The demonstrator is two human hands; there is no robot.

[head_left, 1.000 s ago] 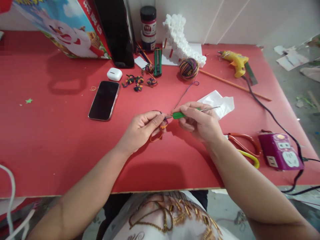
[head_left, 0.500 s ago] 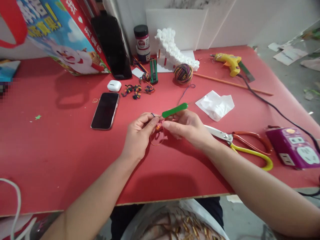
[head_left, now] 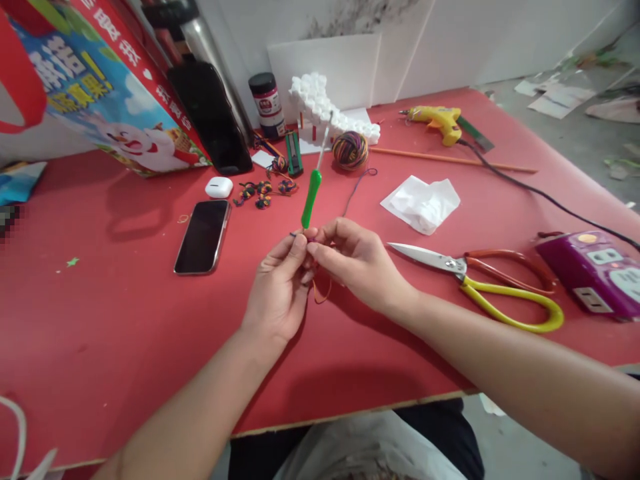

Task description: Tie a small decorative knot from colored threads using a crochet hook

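Note:
My left hand (head_left: 280,277) is closed, its thumb and forefinger pinched at the lower end of a green-handled crochet hook (head_left: 312,199). The hook stands up from the fingertips, its thin metal shaft pointing away from me. Against those fingertips, my right hand (head_left: 357,263) pinches a small piece of multicoloured yarn work (head_left: 312,241), mostly hidden by the fingers. An orange yarn loop (head_left: 323,293) hangs below the hands. Beyond them, a dark strand leads toward a multicoloured yarn ball (head_left: 350,150).
On the red table (head_left: 125,347) lie a phone (head_left: 203,237), an earbud case (head_left: 219,187), small knotted yarn pieces (head_left: 264,190) and a crumpled tissue (head_left: 423,203). Scissors (head_left: 455,265), a purple power socket (head_left: 593,273) and a yellow glue gun (head_left: 435,120) are on the right.
The crochet hook has swung from lying rightward over my right hand to pointing up and away. My right fingers have come off its handle and moved in beside my left fingertips.

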